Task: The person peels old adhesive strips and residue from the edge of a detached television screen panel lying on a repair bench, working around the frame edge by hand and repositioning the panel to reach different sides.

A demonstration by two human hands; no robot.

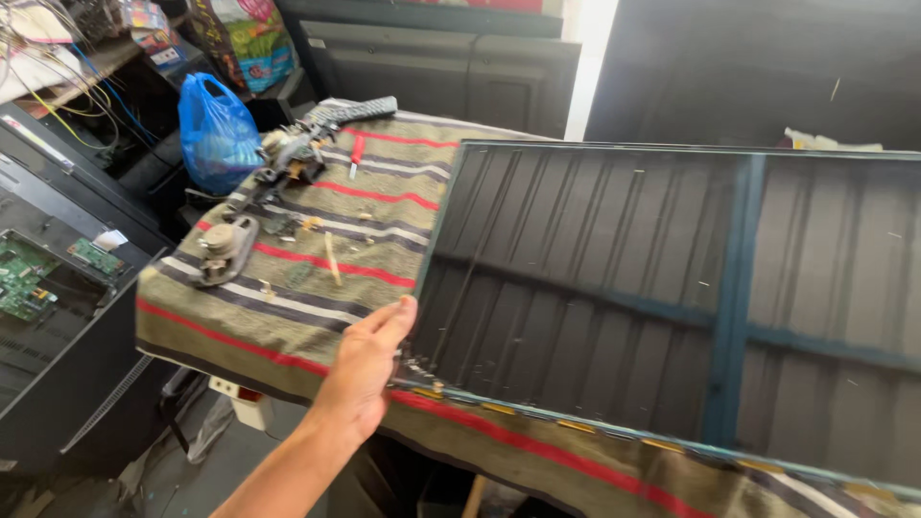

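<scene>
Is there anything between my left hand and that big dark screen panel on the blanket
Nothing visible. The left hand is already on the near left corner of the dark panel, fingers along its edge. The small parts lie off to the left on the striped blanket.

Large dark glossy screen panel (672, 297) lies flat, right of frame, on striped blanket, its near-left corner gripped by left hand (369, 369). Blue plastic bag (217, 132) sits beyond blanket's far-left edge. Colourful printed bag (245, 40), green and red, stands behind it at top. Black television back (58, 364), green circuit boards exposed, leans at left.
</scene>
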